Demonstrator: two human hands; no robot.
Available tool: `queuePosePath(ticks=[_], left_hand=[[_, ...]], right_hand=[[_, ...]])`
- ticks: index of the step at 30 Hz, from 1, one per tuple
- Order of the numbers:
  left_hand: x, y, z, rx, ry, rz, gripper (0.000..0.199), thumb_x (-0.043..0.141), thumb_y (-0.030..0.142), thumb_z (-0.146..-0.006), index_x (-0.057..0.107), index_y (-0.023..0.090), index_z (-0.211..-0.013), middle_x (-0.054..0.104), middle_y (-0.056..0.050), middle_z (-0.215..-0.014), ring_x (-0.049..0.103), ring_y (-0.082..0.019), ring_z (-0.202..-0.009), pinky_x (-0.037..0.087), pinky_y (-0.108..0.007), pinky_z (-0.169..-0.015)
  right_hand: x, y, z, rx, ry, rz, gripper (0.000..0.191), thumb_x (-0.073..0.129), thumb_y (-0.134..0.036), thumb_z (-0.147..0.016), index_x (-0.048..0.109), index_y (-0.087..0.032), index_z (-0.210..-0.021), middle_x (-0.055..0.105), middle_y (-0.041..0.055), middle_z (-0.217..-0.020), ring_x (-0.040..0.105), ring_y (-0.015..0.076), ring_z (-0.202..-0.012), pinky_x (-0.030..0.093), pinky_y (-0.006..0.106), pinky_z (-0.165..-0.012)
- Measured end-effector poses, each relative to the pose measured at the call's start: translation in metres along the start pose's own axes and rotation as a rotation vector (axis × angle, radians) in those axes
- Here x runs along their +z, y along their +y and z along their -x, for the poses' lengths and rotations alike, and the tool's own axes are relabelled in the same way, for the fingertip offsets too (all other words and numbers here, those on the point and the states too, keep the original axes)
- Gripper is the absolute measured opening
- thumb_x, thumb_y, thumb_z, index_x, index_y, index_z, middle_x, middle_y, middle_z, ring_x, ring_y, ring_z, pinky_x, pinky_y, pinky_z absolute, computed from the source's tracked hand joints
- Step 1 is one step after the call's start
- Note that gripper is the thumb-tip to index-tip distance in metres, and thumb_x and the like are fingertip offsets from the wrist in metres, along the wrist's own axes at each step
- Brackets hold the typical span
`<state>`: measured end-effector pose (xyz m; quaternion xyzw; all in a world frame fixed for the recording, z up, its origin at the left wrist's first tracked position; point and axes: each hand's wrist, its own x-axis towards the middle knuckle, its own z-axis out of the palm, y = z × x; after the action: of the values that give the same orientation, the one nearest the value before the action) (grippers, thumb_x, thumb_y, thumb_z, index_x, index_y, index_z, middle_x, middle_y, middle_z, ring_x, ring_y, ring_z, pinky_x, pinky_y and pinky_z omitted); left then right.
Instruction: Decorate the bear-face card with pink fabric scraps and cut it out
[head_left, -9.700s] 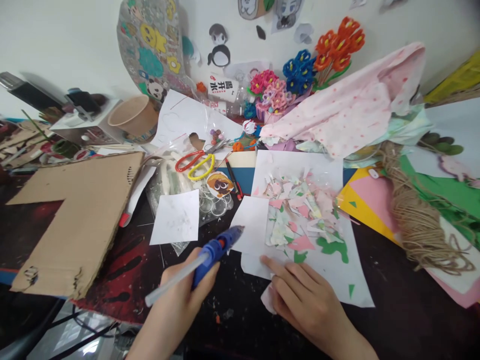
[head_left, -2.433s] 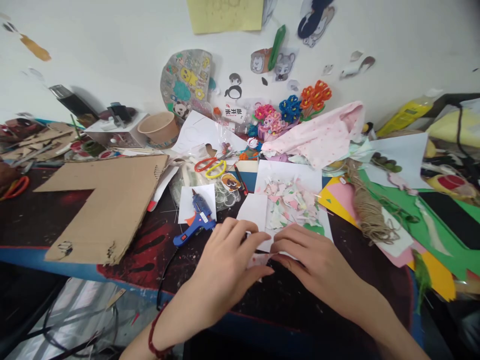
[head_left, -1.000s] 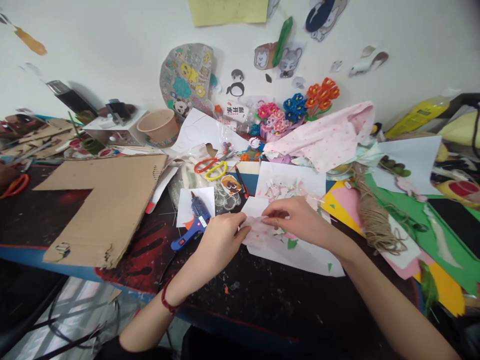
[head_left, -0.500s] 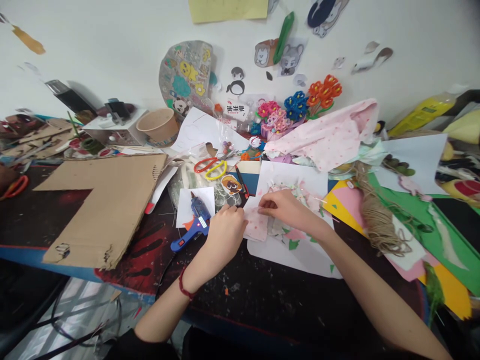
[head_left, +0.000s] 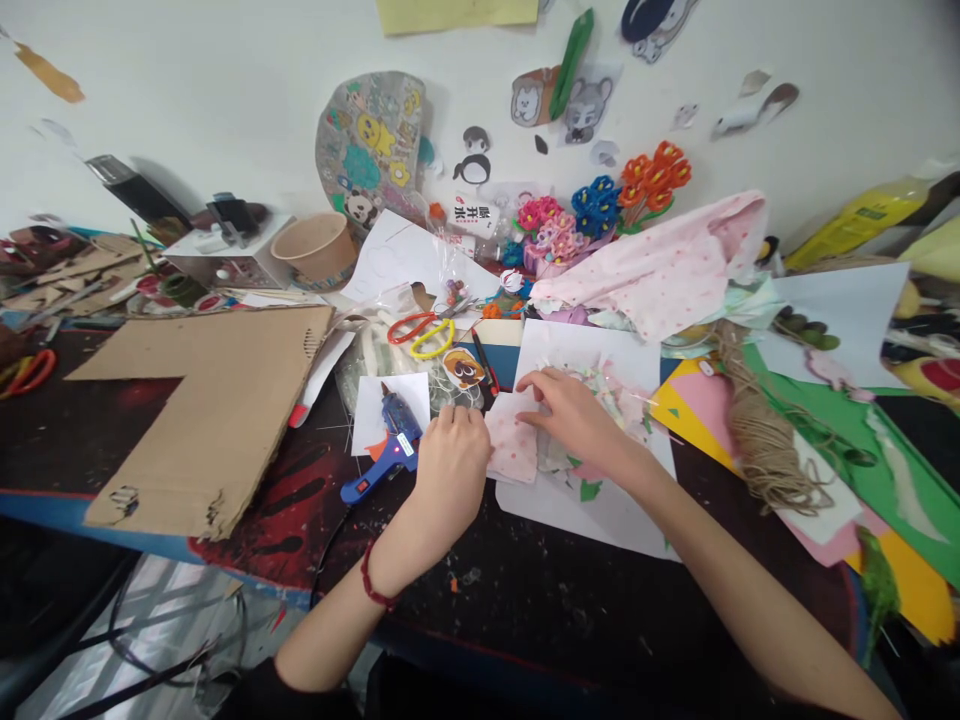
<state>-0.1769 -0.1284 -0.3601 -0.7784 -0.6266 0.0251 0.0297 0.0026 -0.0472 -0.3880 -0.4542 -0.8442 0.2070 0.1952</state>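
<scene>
A small pink dotted fabric piece (head_left: 513, 445) lies in front of me, partly over a white paper sheet (head_left: 592, 515). My left hand (head_left: 452, 455) is closed at its left edge, with the fingertips hidden behind the hand. At the fabric's right edge is my right hand (head_left: 574, 415), its thumb and forefinger apart with a gap between them. Green and pink scraps (head_left: 590, 490) lie on the white sheet under the right hand. A blue glue gun (head_left: 386, 465) rests on a small white paper just left of my left hand.
Cut cardboard (head_left: 214, 400) covers the left of the table. Scissors with red and yellow handles (head_left: 431, 340) lie behind the glue gun. A twine bundle (head_left: 765, 440) is at right. A larger pink dotted cloth (head_left: 652, 275) and bead flowers (head_left: 551, 235) are at the back.
My right thumb and forefinger have come apart from their pinch at the fabric's right edge. The left hand stays closed at the left edge. The view has shifted slightly.
</scene>
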Motion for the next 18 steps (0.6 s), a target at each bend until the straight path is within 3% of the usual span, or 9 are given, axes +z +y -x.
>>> queuePosePath(ticks=[4,8,11,15,18], left_hand=[[-0.002,-0.004,0.012,0.092,0.122,-0.002,0.013,0.053,0.005,-0.087,0.061,0.013,-0.093,0.064,-0.011,-0.091,0.059,-0.028,-0.086,0.049,-0.040,-0.070],[0.005,-0.006,0.026,0.252,0.166,0.068,0.029,0.046,0.002,-0.089,0.060,0.011,-0.113,0.066,-0.011,-0.111,0.058,-0.026,-0.103,0.048,-0.040,-0.085],[0.011,-0.005,0.036,0.288,0.203,0.062,0.027,0.048,0.009,-0.093,0.059,0.013,-0.117,0.065,-0.010,-0.118,0.056,-0.026,-0.110,0.044,-0.040,-0.092],[0.015,-0.005,0.045,0.308,0.258,-0.040,0.014,0.057,0.020,-0.093,0.064,0.017,-0.105,0.066,-0.005,-0.104,0.056,-0.024,-0.099,0.041,-0.040,-0.089],[0.015,-0.007,0.045,0.394,0.286,-0.123,0.010,0.057,0.016,-0.092,0.064,0.014,-0.099,0.064,-0.006,-0.100,0.053,-0.022,-0.094,0.040,-0.038,-0.085]], right_hand=[[-0.004,-0.007,0.023,-0.055,0.057,0.055,0.027,0.050,-0.015,-0.095,0.060,-0.019,-0.120,0.066,0.0104,-0.115,0.063,0.0252,-0.104,0.051,0.041,-0.086],[0.006,-0.014,0.058,-0.247,-0.027,0.149,0.039,0.040,-0.009,-0.097,0.054,-0.015,-0.133,0.059,0.0129,-0.137,0.056,0.0253,-0.125,0.046,0.047,-0.105],[0.015,-0.018,0.079,-0.328,-0.056,0.260,0.045,0.039,-0.005,-0.096,0.047,-0.011,-0.140,0.052,0.0140,-0.145,0.048,0.0258,-0.134,0.045,0.047,-0.108],[0.017,-0.026,0.093,-0.387,0.015,0.331,0.033,0.046,-0.012,-0.097,0.059,-0.007,-0.127,0.065,0.0142,-0.127,0.057,0.0286,-0.121,0.049,0.047,-0.102],[0.016,-0.032,0.094,-0.432,0.066,0.362,0.023,0.051,-0.012,-0.096,0.066,-0.006,-0.112,0.070,0.0139,-0.107,0.063,0.0278,-0.105,0.054,0.044,-0.091]])
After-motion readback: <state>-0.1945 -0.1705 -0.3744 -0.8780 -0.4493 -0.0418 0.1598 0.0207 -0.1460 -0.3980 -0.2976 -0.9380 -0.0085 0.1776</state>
